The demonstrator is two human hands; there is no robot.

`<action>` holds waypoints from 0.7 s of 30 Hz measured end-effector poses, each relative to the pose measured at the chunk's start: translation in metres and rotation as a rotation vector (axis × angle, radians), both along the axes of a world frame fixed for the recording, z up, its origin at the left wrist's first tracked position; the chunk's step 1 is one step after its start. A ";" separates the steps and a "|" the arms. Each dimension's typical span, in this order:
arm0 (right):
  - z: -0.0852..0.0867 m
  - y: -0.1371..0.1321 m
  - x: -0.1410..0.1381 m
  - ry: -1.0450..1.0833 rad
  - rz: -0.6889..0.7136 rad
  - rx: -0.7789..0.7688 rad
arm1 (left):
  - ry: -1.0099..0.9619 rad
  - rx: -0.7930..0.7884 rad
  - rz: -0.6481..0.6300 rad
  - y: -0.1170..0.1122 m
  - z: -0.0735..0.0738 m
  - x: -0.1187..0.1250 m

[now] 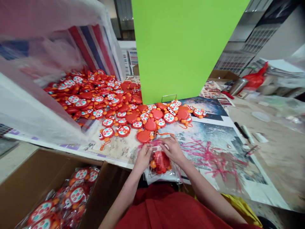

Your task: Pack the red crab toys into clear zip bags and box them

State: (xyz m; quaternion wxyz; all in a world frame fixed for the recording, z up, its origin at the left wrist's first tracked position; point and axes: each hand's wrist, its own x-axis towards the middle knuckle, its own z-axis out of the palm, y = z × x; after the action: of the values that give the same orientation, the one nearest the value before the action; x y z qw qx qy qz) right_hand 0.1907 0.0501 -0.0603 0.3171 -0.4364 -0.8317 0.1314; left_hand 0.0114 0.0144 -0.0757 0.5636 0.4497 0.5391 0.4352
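Observation:
Between my hands lies a clear plastic bag with a red and orange crab-shaped toy inside it. My left hand pinches the bag's top edge on the left. On the right, my right hand has its fingers closed on the same edge, where a pink strip shows. Other flat bags seem to lie beneath. Just beyond my fingers is another red toy, back side up, at the near edge of a loose pile of crab toys with colored dots on white faces.
A large sack spills toys at left. Below it stands a cardboard box holding bagged toys. A tall green panel rises behind the pile. Pink plastic strips and a black-handled tool lie to the right.

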 end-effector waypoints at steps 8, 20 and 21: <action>0.009 -0.002 -0.022 -0.003 0.095 0.210 | 0.361 0.296 -0.073 -0.005 0.020 0.004; -0.010 0.018 -0.003 0.069 -0.183 0.027 | 0.407 0.306 -0.142 -0.003 0.007 0.004; -0.015 0.023 0.010 0.056 -0.253 0.007 | 0.336 0.242 -0.133 -0.002 0.002 0.003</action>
State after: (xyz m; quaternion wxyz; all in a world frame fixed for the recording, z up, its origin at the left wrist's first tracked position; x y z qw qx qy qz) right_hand 0.2010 0.0734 -0.0757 0.3557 -0.5332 -0.7611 0.0997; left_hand 0.0139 0.0128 -0.0735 0.4351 0.6149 0.5384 0.3777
